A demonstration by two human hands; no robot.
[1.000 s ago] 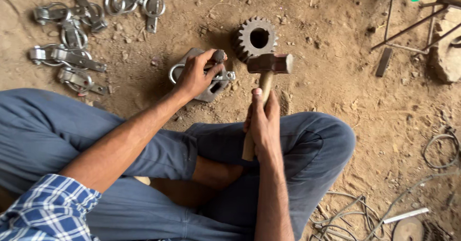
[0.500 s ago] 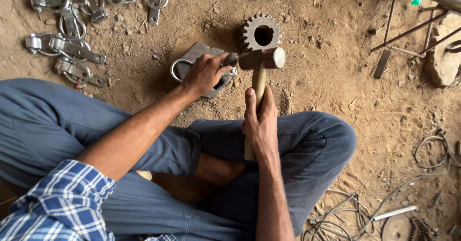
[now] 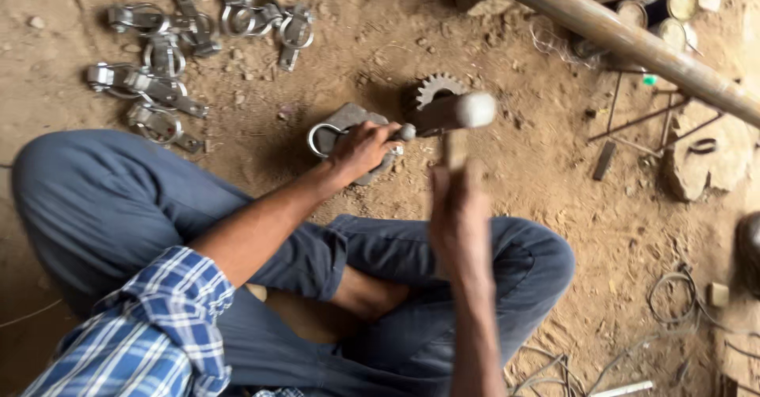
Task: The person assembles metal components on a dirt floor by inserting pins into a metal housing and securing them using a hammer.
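I sit cross-legged on a dirt floor. My left hand (image 3: 360, 150) presses down on a grey metal clamp piece with a ring (image 3: 336, 130) lying on the ground. My right hand (image 3: 459, 215) grips the wooden handle of a hammer (image 3: 455, 112), whose steel head is raised and blurred above the clamp. A toothed metal gear (image 3: 435, 90) lies on the dirt just behind the hammer head, partly hidden by it.
A pile of several similar metal ring clamps (image 3: 170, 72) lies at the upper left. A long metal pipe (image 3: 633, 41) slants across the upper right, above thin rods (image 3: 633, 120) and a stone (image 3: 704, 159). Loose wire (image 3: 681, 298) lies at the lower right.
The hammer head has lifted up and toward me, now blurred with motion. My left hand stays on the clamp. The view has shifted, showing the pipe at the upper right.
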